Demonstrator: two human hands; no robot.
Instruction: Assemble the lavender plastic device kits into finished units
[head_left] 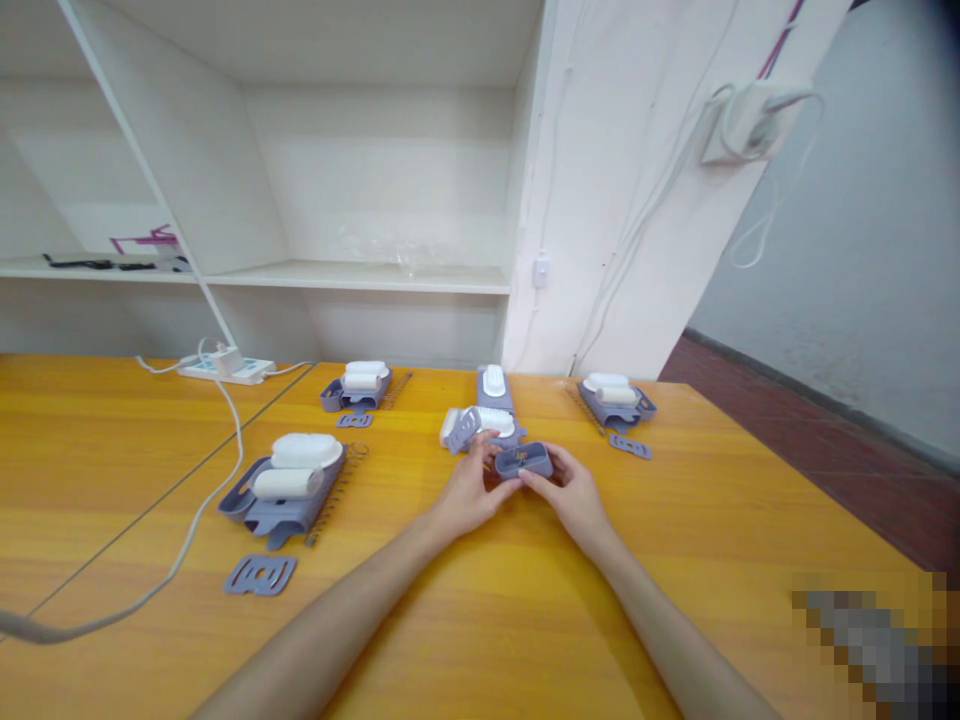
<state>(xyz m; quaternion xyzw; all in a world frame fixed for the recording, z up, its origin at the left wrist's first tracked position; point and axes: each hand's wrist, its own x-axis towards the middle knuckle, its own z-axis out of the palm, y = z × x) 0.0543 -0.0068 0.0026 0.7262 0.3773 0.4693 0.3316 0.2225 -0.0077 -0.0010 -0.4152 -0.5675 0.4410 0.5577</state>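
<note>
Both my hands hold a small grey-purple plastic cup (541, 464) with rounded ends, its open side tilted up toward me. My left hand (474, 490) grips its left end and my right hand (574, 492) its right end, thumbs at the near wall. Something coppery, perhaps a spring end, shows inside the cup. Just beyond my left hand lie a slotted grey plate (464, 429), a white bristled piece (495, 422) and a grey body part (493, 390) with a white oval piece (493, 380) on it.
Similar sets of parts lie on the wooden table (480, 620): one at left (289, 490), one at back left (364, 385), one at right (616, 398). A long spring (334, 500) lies beside the left set. A power strip (229, 370) trails a white cable (238, 440) across the left side.
</note>
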